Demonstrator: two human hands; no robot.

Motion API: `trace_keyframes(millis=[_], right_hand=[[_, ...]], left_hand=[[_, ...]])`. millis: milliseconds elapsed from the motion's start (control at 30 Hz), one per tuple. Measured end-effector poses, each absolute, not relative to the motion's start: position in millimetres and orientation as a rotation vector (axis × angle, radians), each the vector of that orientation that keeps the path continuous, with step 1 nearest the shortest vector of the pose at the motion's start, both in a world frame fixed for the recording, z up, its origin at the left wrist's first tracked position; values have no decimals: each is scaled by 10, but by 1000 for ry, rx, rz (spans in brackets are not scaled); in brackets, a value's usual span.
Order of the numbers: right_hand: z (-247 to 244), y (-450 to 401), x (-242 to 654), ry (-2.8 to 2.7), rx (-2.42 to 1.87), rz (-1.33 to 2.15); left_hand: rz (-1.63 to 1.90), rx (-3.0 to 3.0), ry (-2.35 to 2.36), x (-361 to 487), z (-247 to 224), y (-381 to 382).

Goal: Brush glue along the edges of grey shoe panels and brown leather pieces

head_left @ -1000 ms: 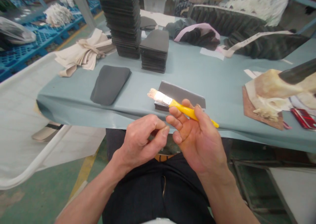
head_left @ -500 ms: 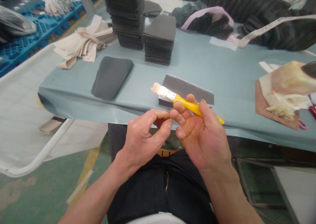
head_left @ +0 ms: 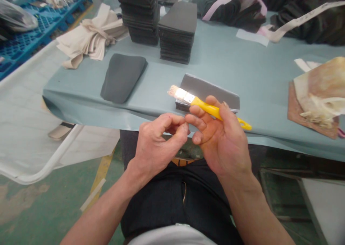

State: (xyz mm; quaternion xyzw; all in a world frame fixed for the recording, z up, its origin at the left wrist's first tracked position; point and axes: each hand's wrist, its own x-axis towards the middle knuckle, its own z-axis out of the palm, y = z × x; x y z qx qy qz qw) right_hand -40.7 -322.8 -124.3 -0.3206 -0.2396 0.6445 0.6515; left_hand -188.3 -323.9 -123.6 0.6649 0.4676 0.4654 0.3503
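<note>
A yellow-handled paintbrush (head_left: 206,107) rests between the thumb and fingers of my right hand (head_left: 223,140), palm turned up. Its pale, caked bristles point to the left. My left hand (head_left: 161,140) is closed in a pinch at the right hand's fingertips; whatever lies between its thumb and forefinger is too small to make out. Just behind the brush, a small stack of dark grey strips (head_left: 210,90) with light edges lies on the table. Further left, a few dark grey shaped pieces (head_left: 122,77) lie flat in a low pile.
Tall black stacks (head_left: 140,18) and a shorter stack (head_left: 178,32) stand at the back of the blue-green table (head_left: 258,83). Beige cloth strips (head_left: 91,36) lie at the left. A glue-crusted container (head_left: 320,83) sits on a brown board at right. A white-railed cart (head_left: 35,178) adjoins the left edge.
The view has shifted slightly, so the table's things sit a little higher in it. Both hands keep nearly the same pose, the brush still in the right one.
</note>
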Motion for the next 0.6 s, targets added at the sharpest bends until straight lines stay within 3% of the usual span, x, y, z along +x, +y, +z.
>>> trace_keyframes(millis=[600], right_hand=[[-1238,-3239,-518,-657,-859,1357]], left_hand=[[1204,1432,1193,-1827,-1198,-3231]])
